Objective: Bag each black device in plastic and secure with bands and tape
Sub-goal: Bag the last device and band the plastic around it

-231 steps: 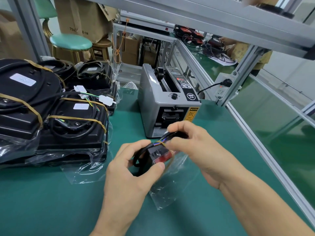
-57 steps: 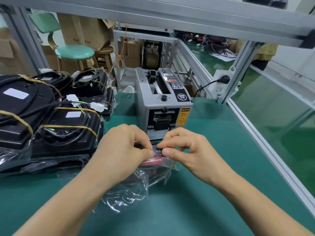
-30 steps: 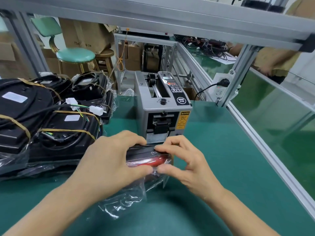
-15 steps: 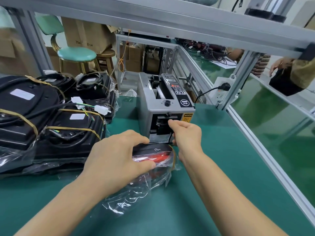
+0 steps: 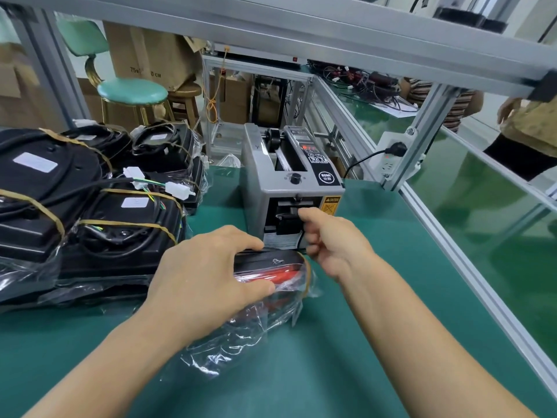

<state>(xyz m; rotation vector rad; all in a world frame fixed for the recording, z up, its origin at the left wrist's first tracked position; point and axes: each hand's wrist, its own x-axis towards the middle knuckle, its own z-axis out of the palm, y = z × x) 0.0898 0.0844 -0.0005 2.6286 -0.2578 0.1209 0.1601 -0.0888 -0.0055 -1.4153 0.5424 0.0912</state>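
Green matting point(image 5: 376, 297) carries a tape dispenser point(image 5: 289, 188); left hand point(image 5: 208, 276) grips the bagged device point(image 5: 271, 267), right hand point(image 5: 331, 236) curled at its slot.

Bagged black units point(image 5: 90, 212) block the left, tape dispenser point(image 5: 289, 188) ahead; green mat point(image 5: 391, 267) lies open rightward.

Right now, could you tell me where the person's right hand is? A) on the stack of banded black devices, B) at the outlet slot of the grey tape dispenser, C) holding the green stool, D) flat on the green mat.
B: the right hand has its fingertips pinched at the front slot of the tape dispenser, while the left hand holds the bagged device.
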